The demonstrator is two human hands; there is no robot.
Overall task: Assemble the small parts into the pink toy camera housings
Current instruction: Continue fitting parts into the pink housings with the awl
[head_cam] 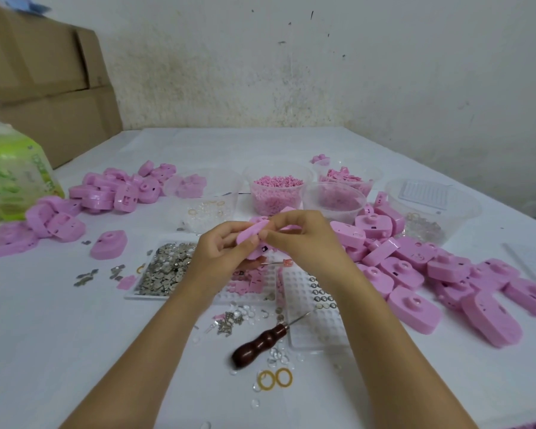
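Above the cluttered table (75,335), my left hand (220,247) and right hand (297,233) meet, fingers pinching one pink camera housing (254,233) between them; forearms angle inward.

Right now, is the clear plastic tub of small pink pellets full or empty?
Nearly full: the clear plastic tub shows small pink pellets heaped almost to its rim.

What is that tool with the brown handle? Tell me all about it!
The brown-handled tool looks like an awl: a dark, glossy, turned handle that seems wooden, a short metal collar, then a thin metal spike. It lies flat on the white table, untouched, between the person's forearms, spike pointing up-right over the corner of a white dimpled tray, with small clear discs around it.
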